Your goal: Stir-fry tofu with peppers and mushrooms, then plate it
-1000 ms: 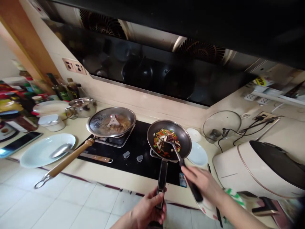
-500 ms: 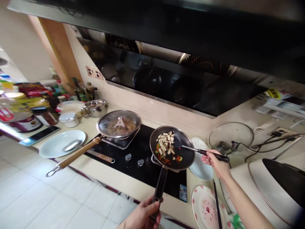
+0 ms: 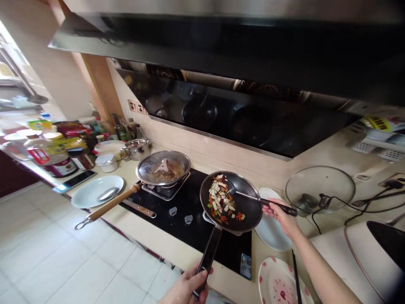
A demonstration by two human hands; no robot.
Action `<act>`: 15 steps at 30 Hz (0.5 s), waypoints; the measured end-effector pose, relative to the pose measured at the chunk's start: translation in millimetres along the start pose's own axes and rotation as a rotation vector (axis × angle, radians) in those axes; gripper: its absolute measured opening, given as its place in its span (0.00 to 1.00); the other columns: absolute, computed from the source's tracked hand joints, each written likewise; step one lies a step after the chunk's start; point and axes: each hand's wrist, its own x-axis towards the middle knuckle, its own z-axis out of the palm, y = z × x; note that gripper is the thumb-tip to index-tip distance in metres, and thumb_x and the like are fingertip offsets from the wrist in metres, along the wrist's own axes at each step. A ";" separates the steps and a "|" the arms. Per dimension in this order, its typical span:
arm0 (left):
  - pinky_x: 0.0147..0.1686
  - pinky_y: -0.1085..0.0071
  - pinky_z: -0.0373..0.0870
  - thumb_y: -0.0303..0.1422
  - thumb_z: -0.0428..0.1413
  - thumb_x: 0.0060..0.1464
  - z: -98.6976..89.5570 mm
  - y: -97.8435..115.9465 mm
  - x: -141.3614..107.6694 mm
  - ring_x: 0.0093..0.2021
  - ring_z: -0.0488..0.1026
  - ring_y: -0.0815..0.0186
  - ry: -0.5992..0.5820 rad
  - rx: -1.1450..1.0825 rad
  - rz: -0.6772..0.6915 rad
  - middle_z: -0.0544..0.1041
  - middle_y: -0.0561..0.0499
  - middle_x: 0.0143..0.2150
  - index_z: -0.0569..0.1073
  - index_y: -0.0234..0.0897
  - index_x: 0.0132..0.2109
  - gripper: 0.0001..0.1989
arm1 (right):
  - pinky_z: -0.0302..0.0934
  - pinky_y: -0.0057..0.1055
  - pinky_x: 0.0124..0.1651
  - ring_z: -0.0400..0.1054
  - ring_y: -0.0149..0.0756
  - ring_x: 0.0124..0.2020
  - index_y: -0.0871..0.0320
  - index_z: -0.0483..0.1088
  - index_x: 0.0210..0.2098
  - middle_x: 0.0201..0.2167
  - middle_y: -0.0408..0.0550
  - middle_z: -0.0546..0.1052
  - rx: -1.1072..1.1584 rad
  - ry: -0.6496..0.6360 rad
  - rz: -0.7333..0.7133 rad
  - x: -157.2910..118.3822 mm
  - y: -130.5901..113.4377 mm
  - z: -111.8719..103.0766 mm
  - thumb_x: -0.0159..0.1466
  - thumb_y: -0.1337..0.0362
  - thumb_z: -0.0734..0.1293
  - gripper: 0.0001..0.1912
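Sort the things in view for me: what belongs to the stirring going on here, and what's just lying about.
In use:
- uncovered pan, its handle in the left hand
- spatula, in the right hand
- chopped food in that pan

Apparently just lying about:
- phone
- wooden-handled knife
- spoon on the pale oval plate
- glass lid

Bare stovetop (image 3: 192,194) lies between lidded pan (image 3: 163,168) and frying pan (image 3: 249,211), but a wooden handle (image 3: 115,201) juts across the left.
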 end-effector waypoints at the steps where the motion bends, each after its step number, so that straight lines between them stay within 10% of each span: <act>1: 0.15 0.77 0.41 0.51 0.63 0.43 1.3 0.0 -0.6 0.14 0.58 0.75 0.007 -0.009 0.005 0.66 0.57 0.15 0.69 0.35 0.40 0.26 | 0.72 0.39 0.39 0.76 0.44 0.33 0.59 0.71 0.41 0.31 0.52 0.80 -0.075 -0.046 -0.055 -11.8 -3.8 0.3 0.50 0.53 0.73 0.23; 10: 0.14 0.76 0.44 0.51 0.61 0.45 1.0 0.3 -0.9 0.11 0.57 0.75 -0.024 0.018 -0.009 0.66 0.58 0.15 0.68 0.35 0.43 0.26 | 0.66 0.30 0.34 0.71 0.36 0.31 0.46 0.72 0.49 0.36 0.47 0.76 -1.011 -0.607 -0.622 -152.3 -81.8 9.2 0.62 0.66 0.61 0.18; 15: 0.14 0.76 0.43 0.50 0.62 0.43 6.2 4.2 -5.8 0.12 0.57 0.75 -0.003 0.014 0.001 0.67 0.58 0.16 0.67 0.36 0.42 0.26 | 0.60 0.24 0.29 0.67 0.31 0.26 0.49 0.73 0.43 0.27 0.42 0.72 -1.067 -0.631 -0.708 -140.6 -81.0 46.1 0.59 0.73 0.60 0.18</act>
